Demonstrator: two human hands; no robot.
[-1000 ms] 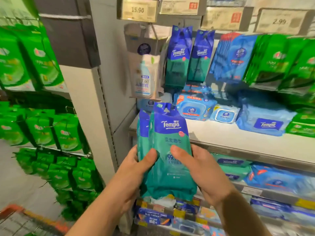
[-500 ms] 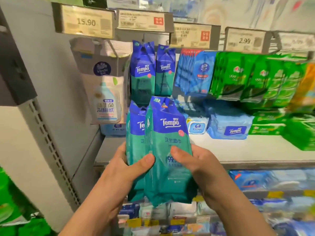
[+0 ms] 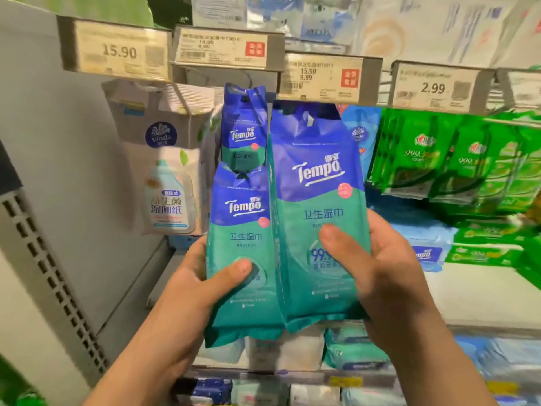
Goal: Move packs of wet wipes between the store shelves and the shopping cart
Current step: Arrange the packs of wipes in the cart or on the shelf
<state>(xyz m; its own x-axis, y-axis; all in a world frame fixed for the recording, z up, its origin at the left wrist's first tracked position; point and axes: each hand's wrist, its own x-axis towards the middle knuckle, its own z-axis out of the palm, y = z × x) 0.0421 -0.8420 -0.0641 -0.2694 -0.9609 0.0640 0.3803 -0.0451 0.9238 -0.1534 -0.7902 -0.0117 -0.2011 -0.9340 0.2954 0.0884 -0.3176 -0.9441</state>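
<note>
**Two Tempo packs held up at the shelf**

The left hand (image 3: 187, 291) grips the smaller-looking Tempo pack (image 3: 240, 247) at 8 o'clock, thumb across its front. The right hand (image 3: 380, 276) clasps the nearer Tempo pack (image 3: 316, 206) at centre (both upright, edges overlapping). A hanging Tempo pack (image 3: 244, 127) sits at 11 o'clock.

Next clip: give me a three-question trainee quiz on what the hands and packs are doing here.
1. True or false: the left hand holds nothing.
2. Which price tag hangs furthest right? A) 15.90 B) 2.99 C) 9.99
3. Fill in: the right hand holds the ___ Tempo pack, nearer the camera than the left Tempo pack.

Key: 1 false, it holds the left Tempo pack; 2 B, the 2.99 tag; 3 right.
</note>
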